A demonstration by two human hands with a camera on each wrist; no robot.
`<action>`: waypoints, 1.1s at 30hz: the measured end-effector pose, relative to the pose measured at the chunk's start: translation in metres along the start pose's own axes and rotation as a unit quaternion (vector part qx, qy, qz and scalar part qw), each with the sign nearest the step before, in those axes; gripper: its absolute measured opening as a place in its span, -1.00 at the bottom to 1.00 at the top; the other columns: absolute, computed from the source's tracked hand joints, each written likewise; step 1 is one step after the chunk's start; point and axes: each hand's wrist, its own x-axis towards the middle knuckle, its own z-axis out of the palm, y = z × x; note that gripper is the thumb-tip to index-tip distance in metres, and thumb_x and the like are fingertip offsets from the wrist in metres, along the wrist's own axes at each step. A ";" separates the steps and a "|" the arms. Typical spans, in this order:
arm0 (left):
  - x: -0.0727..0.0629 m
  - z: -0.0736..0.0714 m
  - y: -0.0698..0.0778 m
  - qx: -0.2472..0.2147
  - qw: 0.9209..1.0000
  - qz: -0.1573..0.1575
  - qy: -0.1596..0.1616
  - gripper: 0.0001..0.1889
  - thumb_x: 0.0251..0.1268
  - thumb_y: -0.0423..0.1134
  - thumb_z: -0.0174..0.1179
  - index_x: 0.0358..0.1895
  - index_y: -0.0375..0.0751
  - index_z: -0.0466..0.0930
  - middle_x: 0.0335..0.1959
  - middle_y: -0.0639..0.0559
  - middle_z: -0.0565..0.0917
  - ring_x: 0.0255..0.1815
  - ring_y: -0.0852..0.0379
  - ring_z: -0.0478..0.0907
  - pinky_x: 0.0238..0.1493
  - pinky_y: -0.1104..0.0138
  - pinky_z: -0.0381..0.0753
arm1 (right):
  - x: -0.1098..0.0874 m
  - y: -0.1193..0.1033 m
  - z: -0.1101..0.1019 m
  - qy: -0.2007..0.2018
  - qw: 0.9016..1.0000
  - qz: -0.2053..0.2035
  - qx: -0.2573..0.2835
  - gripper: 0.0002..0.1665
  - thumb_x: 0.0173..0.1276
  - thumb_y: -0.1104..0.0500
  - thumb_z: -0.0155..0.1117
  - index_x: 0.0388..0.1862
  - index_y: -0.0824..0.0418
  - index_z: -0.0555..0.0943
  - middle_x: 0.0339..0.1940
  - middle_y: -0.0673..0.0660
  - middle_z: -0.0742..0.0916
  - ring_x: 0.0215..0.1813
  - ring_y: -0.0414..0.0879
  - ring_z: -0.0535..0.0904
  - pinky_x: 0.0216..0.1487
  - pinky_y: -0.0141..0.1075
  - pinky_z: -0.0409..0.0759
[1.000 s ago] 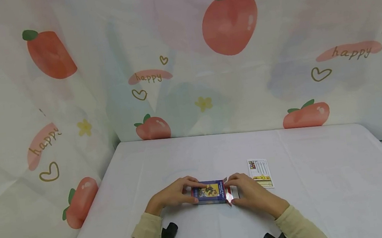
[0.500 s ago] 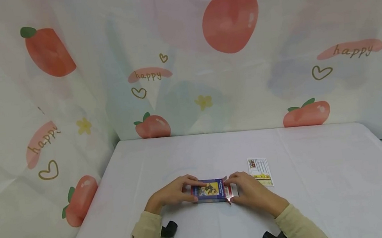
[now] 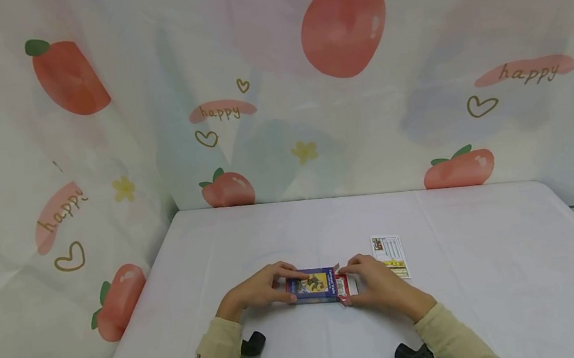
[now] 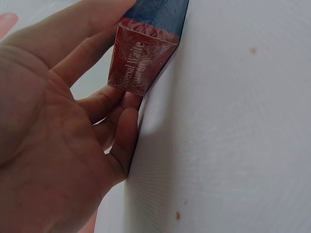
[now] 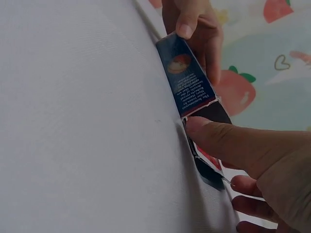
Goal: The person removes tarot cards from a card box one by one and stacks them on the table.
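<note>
A blue tarot card box (image 3: 316,285) with a yellow picture lies on the white table. In the left wrist view, its red end (image 4: 138,60) reads "Universal Waite" under clear film. My left hand (image 3: 259,290) grips the box near its left end, thumb on the near side and index finger across the top. At the right end the flaps (image 5: 209,172) stand opened out. My right hand (image 3: 384,286) holds this end between thumb and fingers. In the right wrist view, the thumb (image 5: 206,131) presses at the box's mouth. What lies inside is mostly hidden.
A printed card (image 3: 390,256) lies flat just behind my right hand. Black curved pieces (image 3: 415,357) stick out by both sleeves. The white table (image 3: 486,251) meets a fruit-patterned cloth backdrop (image 3: 266,87) at the back and left.
My right fingers have shifted slightly at the box's open end, where more red now shows. The left hand and box stay in place. The head view has tilted a little.
</note>
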 end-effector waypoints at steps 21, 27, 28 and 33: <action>0.000 0.001 -0.005 -0.010 1.000 0.004 -0.004 -0.50 0.24 -0.20 0.40 0.28 0.17 0.64 0.36 -0.06 0.45 0.34 -0.01 0.33 0.20 0.15 0.37 | 0.000 -0.003 -0.001 -0.014 1.000 0.006 -0.021 -0.30 0.12 -0.03 0.59 0.18 0.28 0.65 0.17 0.21 0.68 0.24 0.15 0.58 0.30 0.08 0.50; 0.001 0.000 -0.004 -0.015 1.000 0.003 -0.005 -0.50 0.24 -0.21 0.40 0.27 0.18 0.64 0.37 -0.05 0.45 0.33 0.01 0.33 0.18 0.17 0.36 | -0.001 -0.001 -0.011 -0.032 0.999 0.031 0.006 -0.31 0.13 0.01 0.59 0.19 0.29 0.64 0.22 0.27 0.67 0.30 0.23 0.54 0.35 0.14 0.45; 0.002 0.000 -0.004 -0.016 1.000 0.004 -0.005 -0.50 0.24 -0.21 0.40 0.27 0.18 0.65 0.37 -0.06 0.45 0.33 0.01 0.32 0.17 0.17 0.36 | -0.002 0.000 -0.013 -0.034 0.999 0.031 0.007 -0.31 0.12 0.01 0.59 0.19 0.30 0.64 0.21 0.26 0.67 0.30 0.22 0.55 0.34 0.14 0.45; 0.001 0.000 -0.002 -0.015 1.000 0.003 -0.007 -0.50 0.24 -0.21 0.40 0.27 0.18 0.65 0.37 -0.06 0.45 0.32 0.01 0.32 0.18 0.16 0.36 | -0.007 0.003 -0.022 -0.026 0.999 0.024 0.026 -0.33 0.07 0.06 0.63 0.15 0.29 0.65 0.10 0.19 0.72 0.18 0.13 0.60 0.26 0.09 0.52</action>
